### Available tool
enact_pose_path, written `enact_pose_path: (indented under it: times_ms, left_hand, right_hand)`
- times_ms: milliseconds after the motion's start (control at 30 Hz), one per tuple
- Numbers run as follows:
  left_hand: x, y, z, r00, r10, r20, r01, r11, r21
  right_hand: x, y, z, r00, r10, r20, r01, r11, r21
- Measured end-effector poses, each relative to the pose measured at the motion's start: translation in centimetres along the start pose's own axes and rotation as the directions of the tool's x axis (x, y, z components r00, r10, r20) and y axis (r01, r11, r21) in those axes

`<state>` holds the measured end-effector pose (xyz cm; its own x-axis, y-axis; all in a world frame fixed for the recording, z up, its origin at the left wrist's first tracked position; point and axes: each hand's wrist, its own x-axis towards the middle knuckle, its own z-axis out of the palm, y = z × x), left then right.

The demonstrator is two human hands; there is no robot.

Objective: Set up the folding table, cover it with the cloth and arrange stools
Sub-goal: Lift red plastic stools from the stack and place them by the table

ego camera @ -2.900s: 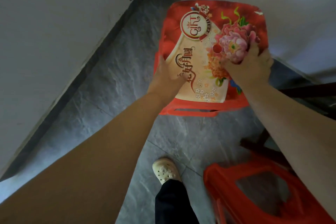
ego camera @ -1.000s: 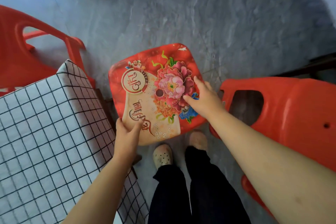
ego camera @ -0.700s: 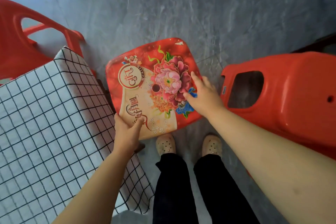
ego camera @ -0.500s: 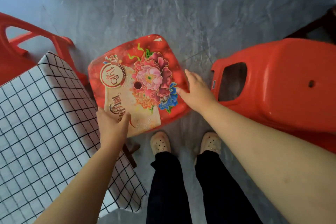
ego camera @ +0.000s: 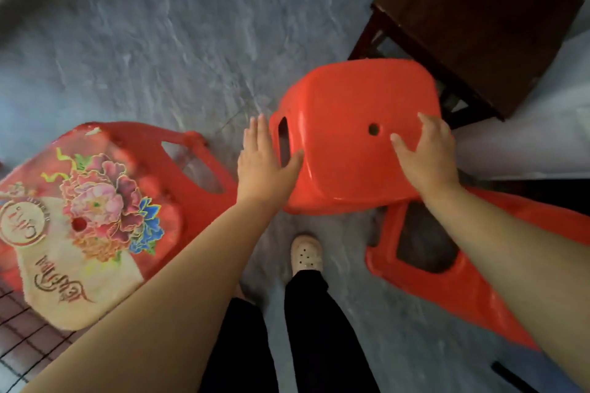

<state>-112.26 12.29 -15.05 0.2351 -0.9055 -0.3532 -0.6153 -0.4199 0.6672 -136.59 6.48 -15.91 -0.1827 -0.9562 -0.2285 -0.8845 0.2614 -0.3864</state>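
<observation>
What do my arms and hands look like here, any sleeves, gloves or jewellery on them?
Both arms are bare from as far up as the view shows down to the wrist, with no sleeves in sight. The left hand and right hand are ungloved, and no rings, watch or bracelets show. Nails look short and unpainted, though the picture is slightly blurred.

Bare arms, black trousers, cream clogs

No sleeves showing on either arm, left hand (ego camera: 266, 158) and right hand (ego camera: 426, 150) both bare. Loose black trousers (ego camera: 322, 329), plus a cream clog (ego camera: 306, 253) with little vent holes on top.
</observation>
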Motion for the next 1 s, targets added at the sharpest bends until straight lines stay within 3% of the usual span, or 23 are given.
enact_pose_path:
  times_ms: [100, 267, 533, 700, 833, 1000]
  left_hand:
    - [0.6, 3.4, 4.0, 0.994, 0.03, 0.105, -0.03, 1.0, 0.002]
    - [1.8, 4.7, 7.5, 0.972, -0.116, 0.205, 0.12, 0.993, -0.007]
    - [3.0, 4.1, 9.6, 0.943, -0.272, 0.19, 0.271, 0.962, 0.033]
    - [3.0, 4.0, 10.4, 0.946, -0.292, 0.142, 0.286, 0.956, 0.061]
    - [3.0, 3.5, 10.5, 0.923, -0.346, 0.172, 0.353, 0.936, -0.011]
    - [2.7, 3.0, 10.2, 0.941, -0.298, 0.162, 0.303, 0.953, -0.006]
  right_hand:
    - [1.2, 3.4, -0.9, 0.993, 0.106, 0.047, -0.106, 0.994, 0.01]
    - [2.7, 6.0, -0.7, 0.982, 0.157, 0.109, -0.163, 0.986, 0.043]
    - [5.2, 7.9, 0.8, 0.937, 0.239, 0.255, -0.283, 0.948, 0.149]
    - [5.1, 8.0, 1.8, 0.928, 0.242, 0.282, -0.315, 0.916, 0.249]
    - [5.0, 8.1, 2.0, 0.935, 0.238, 0.264, -0.306, 0.916, 0.258]
    - [5.1, 8.0, 2.1, 0.926, 0.26, 0.275, -0.324, 0.919, 0.223]
